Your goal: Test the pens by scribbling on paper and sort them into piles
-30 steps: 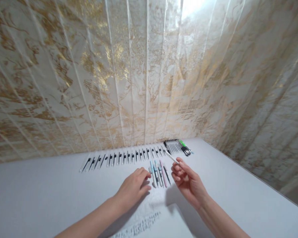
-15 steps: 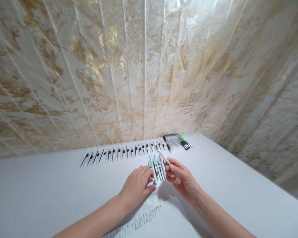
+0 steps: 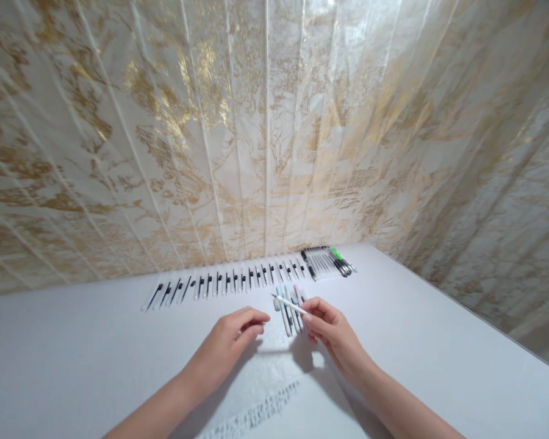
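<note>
My right hand (image 3: 327, 326) pinches a white pen (image 3: 290, 304) by its rear end. The pen is tilted, its dark narrow tip pointing left and away from me. Below it several pale pens (image 3: 284, 320) lie side by side, some with light blue parts and one with a pink end (image 3: 296, 289). Left of them, my left hand (image 3: 233, 335) hovers over the table, thumb and index finger drawn close together. Whatever they pinch, if anything, is too small to make out. A small grey piece (image 3: 276, 305) lies at the left of the pale pens.
Clear tubes with dark refills and black caps (image 3: 219, 283) form a long row near the wall. Right of it are a clear case of pens (image 3: 321, 262) and several black pens (image 3: 343, 267). A printed paper sheet (image 3: 302, 405) lies in front of me on the white table (image 3: 96, 341).
My left hand has drawn back to the left, off the pale pens. The white pen in my right hand has swung lower, its tip now further left over the other pens.
</note>
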A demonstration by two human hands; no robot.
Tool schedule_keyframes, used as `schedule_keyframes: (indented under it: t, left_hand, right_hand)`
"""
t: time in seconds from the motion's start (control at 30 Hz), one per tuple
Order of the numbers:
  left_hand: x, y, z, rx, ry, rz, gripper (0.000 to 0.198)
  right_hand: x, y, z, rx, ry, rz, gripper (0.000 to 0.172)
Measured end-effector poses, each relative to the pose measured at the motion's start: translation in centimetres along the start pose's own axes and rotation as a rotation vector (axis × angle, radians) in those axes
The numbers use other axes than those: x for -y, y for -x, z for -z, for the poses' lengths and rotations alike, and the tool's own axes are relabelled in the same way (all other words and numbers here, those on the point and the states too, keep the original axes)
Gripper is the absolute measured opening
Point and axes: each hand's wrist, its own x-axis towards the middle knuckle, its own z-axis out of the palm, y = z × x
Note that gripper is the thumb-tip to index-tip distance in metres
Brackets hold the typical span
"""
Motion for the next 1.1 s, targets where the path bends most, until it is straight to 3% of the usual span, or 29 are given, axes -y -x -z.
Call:
schedule_keyframes:
  t: [0.17,0.33,0.53,0.8,1.03,1.1]
  left_hand:
    - [1.5,0.6,0.6,-0.125,0.594,0.256,0.020]
    - [0.7,0.7,0.3,-0.146,0.878,0.329,0.031]
    - [-0.2,0.8,-0.1,-0.145,0.887,0.314,0.031]
    - [0.3,0.9,-0.9,-0.136,0.677,0.272,0.027]
    - [-0.5,1.1,-0.7,-0.147,0.657,0.235,0.022]
    - [-0.6,1.1,-0.6,-0.160,0.668,0.226,0.021]
  right_hand:
    - [-0.7,0.5,0.1,-0.010,0.420,0.173,0.021]
    - [-0.7,0.7,0.2,0.034,0.627,0.276,0.017]
    - [-0.5,0.9,-0.3,0.043,0.652,0.301,0.015]
    - [-0.3,1.5,-0.6,0.090,0.732,0.376,0.009]
    - [-0.3,1.2,-0.3,0.133,0.831,0.234,0.043]
    - [-0.1,1.0,-0.1,0.131,0.766,0.213,0.038]
